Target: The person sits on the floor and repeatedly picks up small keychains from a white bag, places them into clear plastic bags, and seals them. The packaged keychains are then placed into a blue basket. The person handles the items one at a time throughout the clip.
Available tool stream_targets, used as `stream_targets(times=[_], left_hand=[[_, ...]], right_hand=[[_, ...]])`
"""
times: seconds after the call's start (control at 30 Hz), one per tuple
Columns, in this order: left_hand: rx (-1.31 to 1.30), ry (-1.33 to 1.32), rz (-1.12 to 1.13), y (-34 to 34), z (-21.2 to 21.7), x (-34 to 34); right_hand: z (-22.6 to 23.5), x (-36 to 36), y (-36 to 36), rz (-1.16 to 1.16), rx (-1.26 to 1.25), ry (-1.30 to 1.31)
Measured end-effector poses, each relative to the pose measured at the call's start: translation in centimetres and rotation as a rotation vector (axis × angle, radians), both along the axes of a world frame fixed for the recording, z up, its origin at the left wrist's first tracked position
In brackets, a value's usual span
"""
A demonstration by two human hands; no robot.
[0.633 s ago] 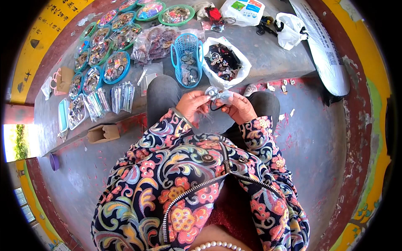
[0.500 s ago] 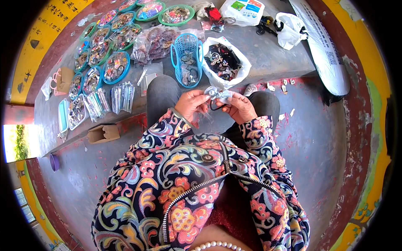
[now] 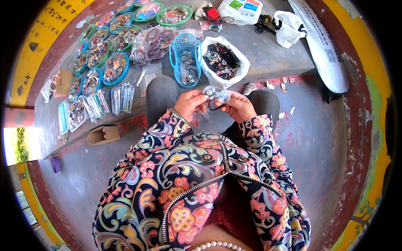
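Between my two hands is a pale blue-grey bow hair tie (image 3: pixel 215 93) with a dark elastic loop hanging under it. My left hand (image 3: pixel 191 103) pinches the bow's left side, and a clear plastic bag (image 3: pixel 206 117) dangles below those fingers. The right side of the bow is gripped by my right hand (image 3: pixel 238 106), its fingertips closed on the fabric near the elastic. Just beyond my hands stand a blue plastic basket (image 3: pixel 186 50) with small packets inside and a white plastic bag (image 3: pixel 240 74) full of dark hair accessories.
Round baskets (image 3: pixel 115 69) of small accessories crowd the ledge at the left, beside bundles of slim packets (image 3: pixel 122 98). Clear bags (image 3: pixel 153 44) lie behind. A cardboard box (image 3: pixel 103 134) is on the floor. Further white bags (image 3: pixel 289 29) sit at the far right.
Both hands stay in nearly the same place with the bow between them. The bow's fabric has shifted slightly in my fingers. The whole view has moved a little.
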State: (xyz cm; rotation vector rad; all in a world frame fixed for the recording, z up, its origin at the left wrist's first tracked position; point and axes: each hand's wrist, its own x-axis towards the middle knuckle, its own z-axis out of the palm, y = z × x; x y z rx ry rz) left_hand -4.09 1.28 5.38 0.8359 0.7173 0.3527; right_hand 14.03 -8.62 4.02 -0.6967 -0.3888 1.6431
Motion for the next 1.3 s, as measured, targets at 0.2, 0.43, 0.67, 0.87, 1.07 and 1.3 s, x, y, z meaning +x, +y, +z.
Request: stream_targets(times=[0.2, 0.43, 0.67, 0.87, 1.07, 1.3], left_hand=[[0.017, -0.037, -0.089, -0.3, 0.5, 0.1], [0.057, -0.094, -0.091, -0.8, 1.7, 0.6], [0.045, -0.071, -0.103, -1.0, 1.0, 0.6], [0.058, -0.059, -0.106, -1.0, 0.8, 0.7], [0.051, -0.067, -0.102, -1.1, 0.6, 0.8], [0.034, -0.061, -0.079, -0.8, 0.2, 0.7]], right_hand=[[-0.1, 0.0, 0.0, -0.014, -0.001, 0.027], [-0.3, 0.1, 0.1, -0.002, -0.027, -0.047], [-0.7, 0.1, 0.1, -0.004, -0.051, -0.038], [-0.8, -0.1, 0.1, -0.022, -0.051, -0.056], [-1.0, -0.2, 0.1, -0.033, -0.071, -0.058], [-0.2, -0.3, 0.1, 0.01, -0.029, -0.093]])
